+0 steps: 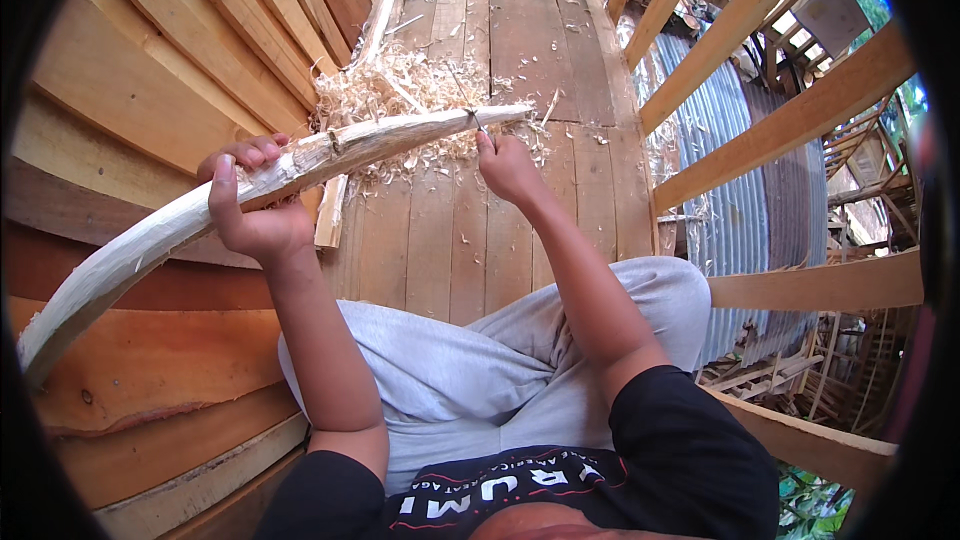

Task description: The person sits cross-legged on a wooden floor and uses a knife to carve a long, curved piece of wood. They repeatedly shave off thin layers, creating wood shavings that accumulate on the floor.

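A long peeled wooden pole (360,142), pale and slightly curved, runs from the lower left rim up to a narrowed tip at the middle. My left hand (262,224) is wrapped round it from below, thumb up on the near side and fingers over the far side. Near the pole's tip, my right hand (510,168) is closed on the handle of a thin knife (470,108). The narrow blade lies across the pole and points away from me. Most of the handle is hidden in my fist.
Wood shavings (400,85) are heaped on the plank floor (430,240) beneath the pole. Upright boards (150,80) form a wall on the left. A slatted wooden railing (780,120) stands on the right, with corrugated metal sheets (715,160) beyond. My crossed legs (450,370) are close below.
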A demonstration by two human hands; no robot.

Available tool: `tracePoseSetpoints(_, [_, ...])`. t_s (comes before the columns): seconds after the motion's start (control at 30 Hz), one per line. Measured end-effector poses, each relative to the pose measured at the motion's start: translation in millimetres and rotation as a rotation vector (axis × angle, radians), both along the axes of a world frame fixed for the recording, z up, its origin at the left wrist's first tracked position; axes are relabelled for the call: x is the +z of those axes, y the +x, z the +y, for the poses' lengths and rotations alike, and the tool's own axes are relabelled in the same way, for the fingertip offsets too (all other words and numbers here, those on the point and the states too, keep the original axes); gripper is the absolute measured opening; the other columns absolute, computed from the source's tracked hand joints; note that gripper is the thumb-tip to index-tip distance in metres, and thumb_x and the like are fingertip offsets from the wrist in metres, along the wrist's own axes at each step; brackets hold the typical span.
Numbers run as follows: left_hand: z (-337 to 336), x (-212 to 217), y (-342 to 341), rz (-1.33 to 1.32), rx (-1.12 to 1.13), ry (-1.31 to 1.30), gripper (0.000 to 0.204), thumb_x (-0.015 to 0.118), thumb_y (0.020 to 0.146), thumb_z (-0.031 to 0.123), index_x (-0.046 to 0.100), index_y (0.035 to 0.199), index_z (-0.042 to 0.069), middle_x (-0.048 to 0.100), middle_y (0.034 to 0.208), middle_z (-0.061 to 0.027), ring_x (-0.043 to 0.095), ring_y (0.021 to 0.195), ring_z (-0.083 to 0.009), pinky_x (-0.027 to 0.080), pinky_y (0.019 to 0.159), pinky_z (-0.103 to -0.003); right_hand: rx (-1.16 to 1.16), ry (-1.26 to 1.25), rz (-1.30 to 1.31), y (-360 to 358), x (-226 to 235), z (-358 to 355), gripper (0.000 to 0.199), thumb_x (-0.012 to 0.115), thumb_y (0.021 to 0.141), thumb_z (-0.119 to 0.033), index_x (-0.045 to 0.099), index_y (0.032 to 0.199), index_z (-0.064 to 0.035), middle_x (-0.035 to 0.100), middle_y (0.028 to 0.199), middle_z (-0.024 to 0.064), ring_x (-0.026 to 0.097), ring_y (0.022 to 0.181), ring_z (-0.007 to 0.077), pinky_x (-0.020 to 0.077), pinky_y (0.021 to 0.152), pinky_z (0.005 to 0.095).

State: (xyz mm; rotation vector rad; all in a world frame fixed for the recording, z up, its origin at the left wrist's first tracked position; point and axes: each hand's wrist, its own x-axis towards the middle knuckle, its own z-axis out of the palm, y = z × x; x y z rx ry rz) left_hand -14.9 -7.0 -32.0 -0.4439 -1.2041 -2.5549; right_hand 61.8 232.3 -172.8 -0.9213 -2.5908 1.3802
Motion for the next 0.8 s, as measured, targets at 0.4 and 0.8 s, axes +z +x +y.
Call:
tracePoseSetpoints(0.4, [-10,-9,-5,0.136,-0.173,-0.011,0.010,0.055,0.084,0.023,0.051,0.081,0.014,0.049,0.074,-0.0025,0.051,0.077,-0.0196,0.046,0.087,-0.045,0.047,0.093,0.081,-4,6,-16,0.050,0.046,0.097,-0.040,0.063,0.077,0.0026,0.064,0.079,0.0274,0.062,0.079,0.0444,0.0469,0.070,0.0515])
tracePoseSetpoints(0.8, [-10,-10,-4,0.139,-0.176,-0.001,0.007,0.055,0.082,0.021,0.054,0.081,0.014,0.050,0.072,-0.0020,0.051,0.075,-0.0195,0.046,0.085,-0.045,0.050,0.081,0.062,-2,3,-3,0.051,0.044,0.098,-0.037,0.061,0.078,0.0061,0.063,0.079,0.0288,0.062,0.080,0.0460,0.0467,0.073,0.0518])
